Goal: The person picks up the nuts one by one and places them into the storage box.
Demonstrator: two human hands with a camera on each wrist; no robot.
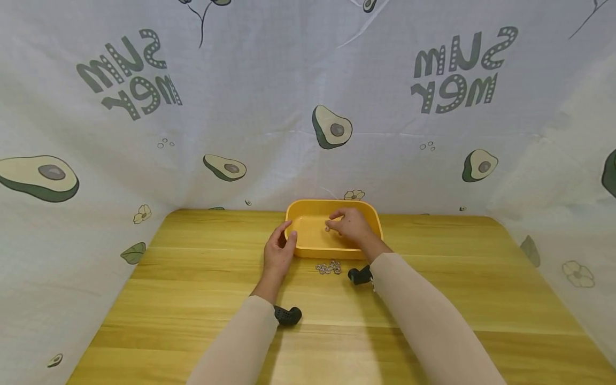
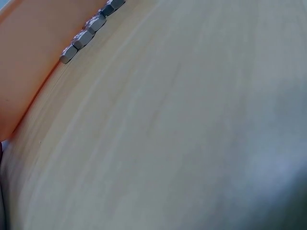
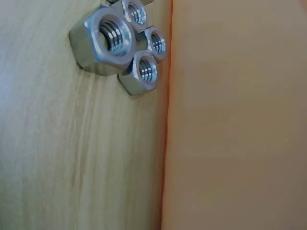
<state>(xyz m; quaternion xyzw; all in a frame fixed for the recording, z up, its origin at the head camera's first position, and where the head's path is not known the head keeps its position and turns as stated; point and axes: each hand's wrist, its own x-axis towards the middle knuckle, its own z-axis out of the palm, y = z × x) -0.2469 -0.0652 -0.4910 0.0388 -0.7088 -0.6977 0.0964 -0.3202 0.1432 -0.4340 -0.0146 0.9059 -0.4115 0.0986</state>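
Observation:
In the head view my right hand (image 1: 353, 224) reaches over a yellow plastic tray (image 1: 337, 253), with a small metal nut (image 1: 327, 229) at its pinched thumb and fingertips. My left hand (image 1: 277, 256) holds the tray's near left corner, thumb toward the front and fingers along the left side. Just in front of the tray lies a cluster of several metal nuts (image 1: 329, 268). The right wrist view shows some of these hex nuts (image 3: 145, 71) close up beside the tray wall (image 3: 235, 115). More nuts (image 2: 84, 38) sit along the wall in the left wrist view.
The tray stands on a wood-grain table (image 1: 202, 299) near its back edge. A white cloth (image 1: 269, 96) printed with avocados hangs behind and at both sides. Black wrist cameras (image 1: 289, 316) project from both sleeves, the right one close to the nuts.

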